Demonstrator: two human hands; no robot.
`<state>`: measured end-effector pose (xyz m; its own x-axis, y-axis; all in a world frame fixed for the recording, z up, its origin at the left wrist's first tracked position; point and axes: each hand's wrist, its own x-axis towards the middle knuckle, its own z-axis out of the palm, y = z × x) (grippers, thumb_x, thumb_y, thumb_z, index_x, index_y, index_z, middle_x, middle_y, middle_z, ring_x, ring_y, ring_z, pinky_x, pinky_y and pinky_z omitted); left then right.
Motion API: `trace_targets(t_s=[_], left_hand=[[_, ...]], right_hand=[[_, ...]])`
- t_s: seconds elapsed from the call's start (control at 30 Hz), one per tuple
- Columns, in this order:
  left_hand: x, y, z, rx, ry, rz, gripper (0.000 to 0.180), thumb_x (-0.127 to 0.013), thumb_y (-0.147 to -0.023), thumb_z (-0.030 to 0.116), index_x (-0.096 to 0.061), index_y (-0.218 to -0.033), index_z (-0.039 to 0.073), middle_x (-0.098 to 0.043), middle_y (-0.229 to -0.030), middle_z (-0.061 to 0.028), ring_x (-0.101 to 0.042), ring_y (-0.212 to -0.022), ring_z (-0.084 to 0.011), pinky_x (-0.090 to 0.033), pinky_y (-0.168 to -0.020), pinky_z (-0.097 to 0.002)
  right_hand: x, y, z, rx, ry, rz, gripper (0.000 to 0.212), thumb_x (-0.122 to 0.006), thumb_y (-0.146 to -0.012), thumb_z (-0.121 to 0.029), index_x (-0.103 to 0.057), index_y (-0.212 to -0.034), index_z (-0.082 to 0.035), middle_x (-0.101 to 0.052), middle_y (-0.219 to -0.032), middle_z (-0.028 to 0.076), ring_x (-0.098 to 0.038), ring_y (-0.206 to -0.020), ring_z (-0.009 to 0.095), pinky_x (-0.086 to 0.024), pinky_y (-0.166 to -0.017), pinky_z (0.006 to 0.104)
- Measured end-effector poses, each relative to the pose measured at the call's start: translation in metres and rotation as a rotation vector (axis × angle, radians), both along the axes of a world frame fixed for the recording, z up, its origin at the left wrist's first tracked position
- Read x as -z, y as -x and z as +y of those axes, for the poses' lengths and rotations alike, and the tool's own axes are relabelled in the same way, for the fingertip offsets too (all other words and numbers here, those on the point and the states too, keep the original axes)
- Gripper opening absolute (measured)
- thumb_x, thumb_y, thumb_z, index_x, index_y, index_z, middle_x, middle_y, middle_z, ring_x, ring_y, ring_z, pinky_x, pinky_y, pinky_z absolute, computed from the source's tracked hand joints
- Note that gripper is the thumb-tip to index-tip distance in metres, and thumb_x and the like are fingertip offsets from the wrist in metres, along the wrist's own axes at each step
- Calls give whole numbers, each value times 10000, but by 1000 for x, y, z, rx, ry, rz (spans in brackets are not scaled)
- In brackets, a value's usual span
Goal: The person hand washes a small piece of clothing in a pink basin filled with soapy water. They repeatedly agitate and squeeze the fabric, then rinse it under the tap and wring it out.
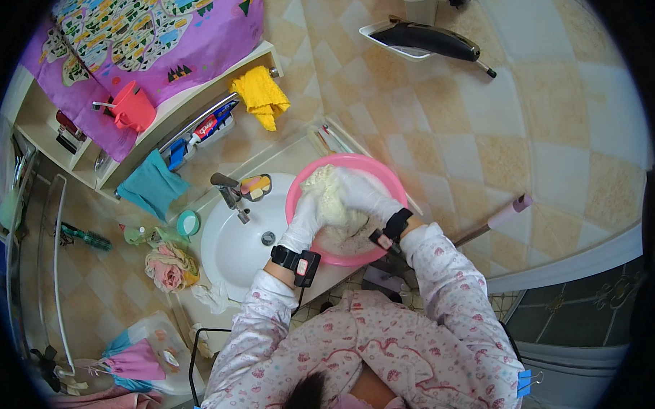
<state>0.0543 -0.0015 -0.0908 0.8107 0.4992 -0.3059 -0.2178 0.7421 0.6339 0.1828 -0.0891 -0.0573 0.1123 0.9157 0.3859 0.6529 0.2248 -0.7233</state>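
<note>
A pink basin (351, 160) rests on the counter beside the washbasin and holds cloudy water. Over it, a bunched pale-yellow cloth (326, 188) is gripped between my two white-gloved hands. My left hand (309, 220) closes on its near-left side. From the right, my right hand (364, 193) wraps round its upper part. A lower fold of the cloth hangs toward the water. Some of the fingers are hidden by the cloth. Each wrist carries a black strap with a small dark box.
Left of the pink basin is the white washbasin (222, 233) with a metal faucet (230, 192) and soap (256, 187). A flower-like bundle (171, 268) sits at the counter's left. Yellow (260, 95) and teal cloths (153, 185) hang under the shelf. A pole (510, 211) leans at right.
</note>
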Motion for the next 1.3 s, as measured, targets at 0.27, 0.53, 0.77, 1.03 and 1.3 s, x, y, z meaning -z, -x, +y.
trace_targets(t_s=[0.27, 0.53, 0.77, 1.03, 1.3], left_hand=[[-12, 1, -18, -19, 130, -287, 348, -384, -985, 244, -474, -1269, 64, -568, -1190, -86, -547, -1091, -213, -443, -960, -354], [33, -6, 4, -83, 41, -80, 277, -374, -975, 197, -510, -1165, 48, -583, -1121, -111, -595, -995, -229, -503, -871, -371], [22, -6, 3, 89, 42, -129, 313, -434, -957, 232, -517, -1178, 27, -593, -1123, -124, -594, -1011, -251, -497, -883, -398], [-41, 6, -8, 92, 227, -277, 360, -495, -935, 262, -501, -1217, 38, -559, -1210, -148, -549, -1097, -299, -423, -972, -456], [-34, 23, -15, 31, 69, 128, 312, -533, -921, 288, -517, -1180, 115, -585, -1092, -78, -564, -1002, -260, -410, -970, -477]], right_hand=[[-16, 26, -12, 28, -22, 564, 127, -511, -867, -106, -525, -951, -12, -595, -876, 141, -584, -811, 248, -469, -784, 373], [-2, 36, -4, 252, 74, -82, 179, -531, -824, -142, -541, -954, -20, -597, -907, 195, -585, -879, 330, -466, -789, 389], [21, 13, -4, 249, 110, -175, 227, -583, -794, -130, -534, -1000, -49, -575, -988, 129, -575, -904, 277, -460, -802, 370], [13, -17, -36, 27, 143, 406, 676, -639, -708, -17, -374, -1329, -39, -413, -1321, 130, -429, -1211, 202, -368, -1007, 332], [10, -21, -27, 315, 197, 924, 371, -600, -798, -60, -560, -1165, -27, -617, -1046, 46, -557, -977, 131, -448, -874, 284]])
